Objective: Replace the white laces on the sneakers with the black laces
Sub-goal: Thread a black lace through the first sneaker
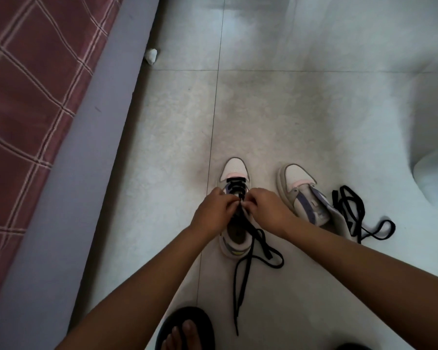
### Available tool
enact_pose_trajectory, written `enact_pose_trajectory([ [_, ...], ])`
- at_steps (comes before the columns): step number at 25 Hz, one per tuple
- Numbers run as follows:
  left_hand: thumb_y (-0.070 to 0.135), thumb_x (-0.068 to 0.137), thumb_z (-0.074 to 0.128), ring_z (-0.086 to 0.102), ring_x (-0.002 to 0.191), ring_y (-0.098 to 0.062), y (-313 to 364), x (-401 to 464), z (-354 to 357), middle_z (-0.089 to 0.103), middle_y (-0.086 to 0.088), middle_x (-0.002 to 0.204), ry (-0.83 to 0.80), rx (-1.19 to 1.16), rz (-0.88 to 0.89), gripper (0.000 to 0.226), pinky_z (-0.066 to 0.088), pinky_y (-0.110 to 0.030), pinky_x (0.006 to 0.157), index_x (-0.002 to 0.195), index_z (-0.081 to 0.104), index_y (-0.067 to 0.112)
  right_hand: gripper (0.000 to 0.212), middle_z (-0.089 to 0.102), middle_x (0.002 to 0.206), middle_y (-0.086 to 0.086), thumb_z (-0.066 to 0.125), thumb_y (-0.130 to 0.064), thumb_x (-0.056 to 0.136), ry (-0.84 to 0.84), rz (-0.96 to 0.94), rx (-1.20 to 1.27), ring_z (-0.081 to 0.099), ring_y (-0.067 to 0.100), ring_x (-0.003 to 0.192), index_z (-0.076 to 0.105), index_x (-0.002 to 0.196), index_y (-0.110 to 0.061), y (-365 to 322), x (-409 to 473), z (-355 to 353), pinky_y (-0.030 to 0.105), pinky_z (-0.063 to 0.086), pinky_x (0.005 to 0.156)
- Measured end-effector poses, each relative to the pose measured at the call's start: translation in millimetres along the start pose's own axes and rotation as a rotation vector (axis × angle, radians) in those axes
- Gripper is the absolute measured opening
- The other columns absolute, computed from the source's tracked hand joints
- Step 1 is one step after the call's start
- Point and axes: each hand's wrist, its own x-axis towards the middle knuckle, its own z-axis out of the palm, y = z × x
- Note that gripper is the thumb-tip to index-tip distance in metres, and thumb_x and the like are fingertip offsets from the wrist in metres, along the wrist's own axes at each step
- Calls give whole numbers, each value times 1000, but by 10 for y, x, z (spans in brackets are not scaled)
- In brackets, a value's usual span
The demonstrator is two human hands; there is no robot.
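Two white sneakers stand on the tiled floor, toes pointing away from me. The left sneaker [234, 170] has a black lace [248, 258] threaded through its front eyelets, and the lace's loose ends trail toward me. My left hand [214, 210] and my right hand [268, 208] meet over its tongue, each pinching the black lace near the eyelets. The right sneaker [304, 193] leans to the right with no lace in it. A second black lace [357, 215] lies coiled on the floor just right of it.
A bed with a maroon checked cover [28, 97] and a purple-grey side panel [91, 137] runs along the left. A crumpled white scrap [151, 56] lies by its base. My foot in a black sandal [185, 329] is at the bottom edge.
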Motion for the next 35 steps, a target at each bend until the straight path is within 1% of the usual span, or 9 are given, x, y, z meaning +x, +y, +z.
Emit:
enact_pose_trajectory([
  [4,24,95,47,56,91,-26,77,230,-66,54,-13,112,-172,271,10,26,42,-32,71,105,67,12,12,51,80,-4,59,-25,91,-96,54,78,48,9,69,54,87,-15,78,40,29,19,33,56],
  [9,17,92,55,54,74,-13,98,359,-185,63,-8,92,-362,-86,-144,17,43,-22,60,95,68,8,18,55,76,-2,57,-26,93,-264,283,533,53,10,72,55,77,-17,187,82,1,24,46,69],
  [12,19,92,56,57,84,-17,93,380,-203,62,-5,96,-413,-1,-111,17,46,-24,62,102,68,12,17,57,76,-2,53,-23,96,-362,376,766,54,9,72,57,81,-17,251,79,7,24,47,71],
  [15,18,91,55,60,89,-21,87,343,-142,67,-11,99,-294,142,-12,19,39,-24,69,94,70,6,19,55,77,-1,47,-24,98,-305,317,693,52,10,73,55,83,-17,268,51,50,26,46,71],
  [18,19,91,57,59,87,-20,8,265,-143,67,-10,97,-200,19,3,17,39,-24,69,91,69,7,14,54,78,-3,51,-28,96,-116,59,266,48,9,69,49,83,-21,236,6,59,25,41,66],
  [22,19,90,60,57,93,-16,-91,70,-126,56,1,98,-39,-136,94,13,42,-17,71,99,68,14,19,55,86,2,62,-31,88,-90,-136,14,51,19,76,51,90,-16,192,-55,46,33,43,69],
  [27,29,95,48,51,101,-24,-107,-45,91,48,-6,119,66,473,287,32,32,-29,70,123,59,19,16,59,86,4,51,-25,96,-20,-70,6,52,18,78,57,90,-11,151,-35,22,28,37,64],
  [30,25,97,40,49,106,-26,-43,-31,170,49,-7,122,114,614,291,32,26,-30,73,122,58,16,11,59,88,4,54,-24,95,-69,-34,116,52,15,77,54,90,-14,177,-43,29,22,38,63],
  [35,8,65,80,59,56,-25,14,-127,180,62,-12,72,313,488,392,15,41,-24,43,70,67,4,13,54,80,-4,62,-16,89,-152,-4,290,48,9,73,52,82,-19,225,-56,6,18,40,67],
])
